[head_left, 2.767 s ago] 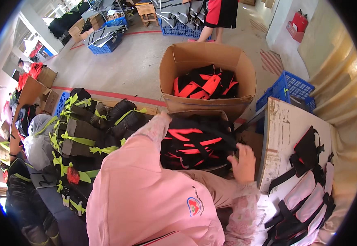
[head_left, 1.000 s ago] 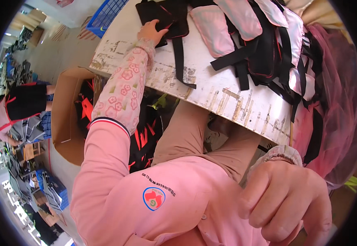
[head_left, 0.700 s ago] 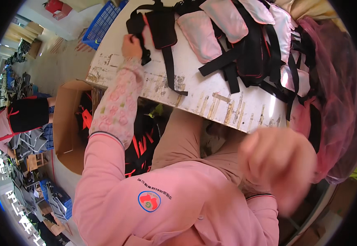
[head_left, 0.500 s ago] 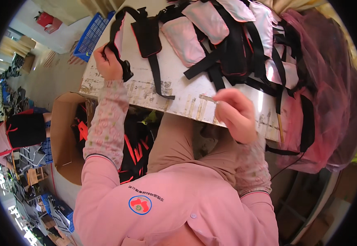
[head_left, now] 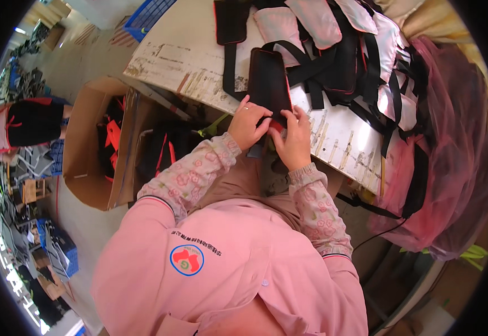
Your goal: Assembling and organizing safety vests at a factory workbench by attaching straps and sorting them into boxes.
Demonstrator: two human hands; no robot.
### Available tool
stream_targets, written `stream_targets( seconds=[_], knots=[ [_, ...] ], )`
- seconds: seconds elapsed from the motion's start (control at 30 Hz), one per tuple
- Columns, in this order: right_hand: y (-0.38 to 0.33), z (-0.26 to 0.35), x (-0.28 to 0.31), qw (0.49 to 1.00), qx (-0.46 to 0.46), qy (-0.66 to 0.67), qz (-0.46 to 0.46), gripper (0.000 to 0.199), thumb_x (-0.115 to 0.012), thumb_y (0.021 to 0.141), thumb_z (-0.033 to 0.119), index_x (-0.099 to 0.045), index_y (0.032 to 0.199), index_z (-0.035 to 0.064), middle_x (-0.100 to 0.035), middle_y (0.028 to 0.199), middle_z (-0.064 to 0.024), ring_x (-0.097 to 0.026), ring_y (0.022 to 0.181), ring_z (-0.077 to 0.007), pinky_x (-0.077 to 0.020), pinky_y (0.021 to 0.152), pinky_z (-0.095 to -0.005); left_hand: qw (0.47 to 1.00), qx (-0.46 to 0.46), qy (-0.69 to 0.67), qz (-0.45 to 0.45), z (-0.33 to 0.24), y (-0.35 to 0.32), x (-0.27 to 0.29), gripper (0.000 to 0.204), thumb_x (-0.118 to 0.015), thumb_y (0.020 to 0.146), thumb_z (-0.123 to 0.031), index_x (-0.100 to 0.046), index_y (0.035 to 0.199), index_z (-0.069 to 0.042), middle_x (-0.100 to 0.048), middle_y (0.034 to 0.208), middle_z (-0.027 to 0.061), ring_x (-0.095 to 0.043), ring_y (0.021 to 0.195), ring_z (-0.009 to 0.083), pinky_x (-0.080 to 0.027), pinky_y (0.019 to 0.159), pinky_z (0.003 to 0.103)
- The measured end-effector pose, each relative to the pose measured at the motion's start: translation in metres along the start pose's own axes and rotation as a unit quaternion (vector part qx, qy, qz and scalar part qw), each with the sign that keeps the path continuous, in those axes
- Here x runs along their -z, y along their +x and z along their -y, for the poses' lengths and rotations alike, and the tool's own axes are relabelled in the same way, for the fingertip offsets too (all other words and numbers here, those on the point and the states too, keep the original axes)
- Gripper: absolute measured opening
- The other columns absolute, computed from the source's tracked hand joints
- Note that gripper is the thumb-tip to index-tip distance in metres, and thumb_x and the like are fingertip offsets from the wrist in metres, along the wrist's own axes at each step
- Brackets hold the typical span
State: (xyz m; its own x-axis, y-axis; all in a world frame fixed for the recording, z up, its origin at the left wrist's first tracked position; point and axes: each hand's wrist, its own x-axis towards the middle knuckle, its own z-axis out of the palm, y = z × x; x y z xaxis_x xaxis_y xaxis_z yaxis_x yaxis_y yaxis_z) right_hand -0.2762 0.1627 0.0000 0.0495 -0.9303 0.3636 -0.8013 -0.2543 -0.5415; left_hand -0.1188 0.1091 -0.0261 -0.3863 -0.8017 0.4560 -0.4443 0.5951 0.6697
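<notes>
- A black pad lies over the near edge of the surface, its near end in both hands.
- The pad is long and flat, matt black, with thin red piping down its right side and a bit of red at the near end.
- The left hand and right hand sit close together, fingers bent and pinching that near end.
- Just beyond, a second black pad lies flat with a strap running toward the edge.
- To the right is a heap of pale, shiny padded pieces tangled with black straps.
- Left of the surface, an open cardboard box holds black and bright red pieces.
- Between box and legs is more black material with red strips.
- A blue crate stands past the far left side; its contents cannot be made out.
- A sheer pink bag bulges at the right.
</notes>
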Motion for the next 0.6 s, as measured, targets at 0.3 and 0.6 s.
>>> stream_targets(
  seconds=[0.3, 0.6],
  knots=[
    [0.031, -0.009, -0.019, 0.999, -0.045, 0.019, -0.016, 0.020, -0.058, 0.070, 0.000, -0.060, 0.090, -0.0001, -0.060, 0.091, -0.0177, -0.057, 0.085, -0.0328, -0.0458, 0.078, -0.0379, 0.997, -0.024, 0.029, -0.062, -0.001, -0.015, -0.001, 0.045, -0.068, 0.061, -0.011, -0.053, 0.103, -0.012, -0.054, 0.104, 0.0105, -0.050, 0.103, 0.0303, -0.028, 0.102, 0.052],
    [0.045, 0.023, -0.012, 0.775, -0.272, 0.567, -0.057, 0.019, -0.047, 0.087, -0.002, -0.052, 0.104, -0.0020, -0.059, 0.097, -0.0107, -0.059, 0.086, -0.0179, -0.0490, 0.079, -0.0279, 0.964, 0.111, -0.059, -0.234, -0.019, -0.010, 0.018, 0.044, -0.073, 0.063, -0.014, -0.055, 0.103, -0.009, -0.048, 0.109, 0.0138, -0.049, 0.102, 0.0310, -0.041, 0.086, 0.037]
  ],
)
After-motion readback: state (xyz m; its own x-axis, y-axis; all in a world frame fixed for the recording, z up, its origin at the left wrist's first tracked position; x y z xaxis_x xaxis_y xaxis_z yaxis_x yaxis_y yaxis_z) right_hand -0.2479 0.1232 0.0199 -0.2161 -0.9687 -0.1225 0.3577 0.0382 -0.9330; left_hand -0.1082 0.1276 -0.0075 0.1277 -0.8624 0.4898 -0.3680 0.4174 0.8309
